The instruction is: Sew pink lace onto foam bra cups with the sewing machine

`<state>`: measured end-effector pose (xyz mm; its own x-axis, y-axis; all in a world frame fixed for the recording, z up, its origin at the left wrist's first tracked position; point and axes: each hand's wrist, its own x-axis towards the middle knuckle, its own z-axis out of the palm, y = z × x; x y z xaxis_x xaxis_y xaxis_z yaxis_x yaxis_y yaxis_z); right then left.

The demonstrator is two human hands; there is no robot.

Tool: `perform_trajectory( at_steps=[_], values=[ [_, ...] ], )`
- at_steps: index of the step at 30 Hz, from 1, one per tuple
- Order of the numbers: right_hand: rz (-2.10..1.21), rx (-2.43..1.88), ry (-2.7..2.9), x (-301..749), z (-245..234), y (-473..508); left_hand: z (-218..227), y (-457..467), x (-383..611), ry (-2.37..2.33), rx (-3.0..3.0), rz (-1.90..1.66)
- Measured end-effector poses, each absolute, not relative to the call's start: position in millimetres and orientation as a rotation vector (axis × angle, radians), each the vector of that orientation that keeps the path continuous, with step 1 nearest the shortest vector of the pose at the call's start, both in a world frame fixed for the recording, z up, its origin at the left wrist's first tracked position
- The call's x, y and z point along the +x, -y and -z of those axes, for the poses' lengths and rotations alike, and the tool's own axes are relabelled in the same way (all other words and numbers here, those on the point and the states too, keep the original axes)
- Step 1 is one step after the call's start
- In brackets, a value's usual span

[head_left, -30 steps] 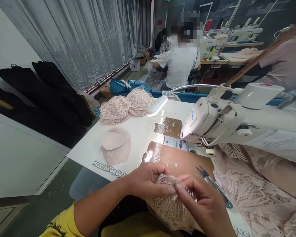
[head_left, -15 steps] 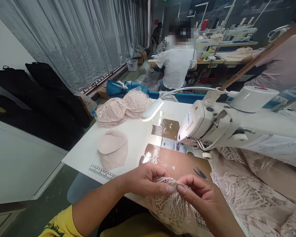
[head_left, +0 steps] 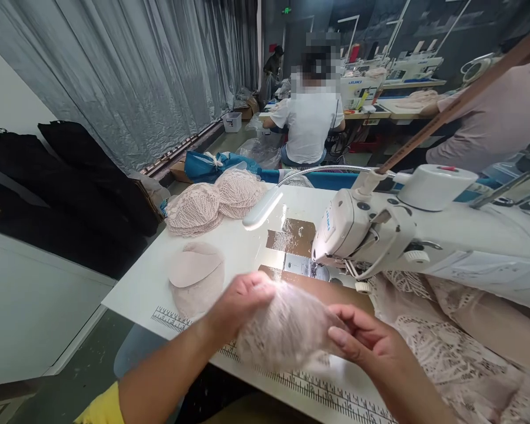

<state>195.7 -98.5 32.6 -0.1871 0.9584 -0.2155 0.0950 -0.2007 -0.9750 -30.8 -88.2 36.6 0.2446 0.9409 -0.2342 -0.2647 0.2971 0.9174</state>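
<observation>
Between my two hands a pale pink lace bra cup is stretched out above the front edge of the sewing table, blurred by motion. My left hand pinches its upper left side, and my right hand grips its right edge between thumb and fingers. Just beyond is the sewing machine, its needle area over a metal plate. To the left on the table lie flat beige cup pieces, one partly over another.
Stacked lace cups sit at the table's far left, near a lamp head. Lace fabric is heaped right, under the machine arm. A ruler strip runs along the front edge. A person in white sits ahead.
My hands have moved apart, spreading the lace cup that was bunched between them. My left hand has shifted left and up. The whole view has shifted slightly.
</observation>
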Motion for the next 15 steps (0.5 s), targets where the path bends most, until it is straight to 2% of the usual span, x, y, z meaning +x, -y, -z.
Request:
perform_trajectory(
  at_steps=[3, 5, 7, 10, 12, 15],
  values=[
    [-1.287, -1.47, 1.311, 215, -30, 95, -58, 74, -56, -1.231, 1.149, -1.207],
    [-1.203, -1.522, 1.417, 226, -30, 91, -64, 63, -58, -1.466, 1.502, -1.218],
    [-1.13, -1.525, 1.636, 230, -31, 84, -55, 51, -44, -1.599, 1.911, -1.096],
    [-0.979, -1.496, 1.952, 227, -29, 69, -21, 35, -2, -1.536, 2.434, -0.686],
    [-0.864, -1.503, 2.076, 222, -25, 59, 3, 31, 26, -1.47, 2.521, -0.49],
    [-0.698, -1.468, 2.202, 213, -13, 49, 22, 39, 50, -1.398, 2.535, -0.441]
  ],
)
